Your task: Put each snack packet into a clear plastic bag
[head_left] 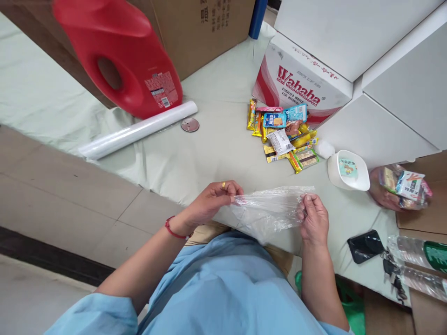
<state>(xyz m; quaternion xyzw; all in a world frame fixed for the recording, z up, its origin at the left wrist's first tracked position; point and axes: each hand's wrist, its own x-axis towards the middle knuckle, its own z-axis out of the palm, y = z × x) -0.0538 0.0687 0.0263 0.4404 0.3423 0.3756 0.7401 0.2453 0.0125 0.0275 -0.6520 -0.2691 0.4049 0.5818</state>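
Observation:
A clear plastic bag (268, 209) is stretched between my two hands, just above the near edge of the covered table. My left hand (216, 200), with a ring and a red bracelet on the wrist, pinches one end of it. At the other end, my right hand (314, 216) grips the film between thumb and bent fingers. Beyond the bag lies a pile of small wrapped snacks (279, 139) in yellow, blue, pink and green packets. To the right of the pile stands a white bowl (363, 177) with a pale green packet inside.
A red jug (139, 56), a white plastic film roll (143, 130) and a round disc (190, 124) are at the left. A Wahaha carton (300, 79) stands behind the snacks. At right are a bowl of packets (405, 186), a black phone (365, 246), keys (393, 272) and bottles (408, 249).

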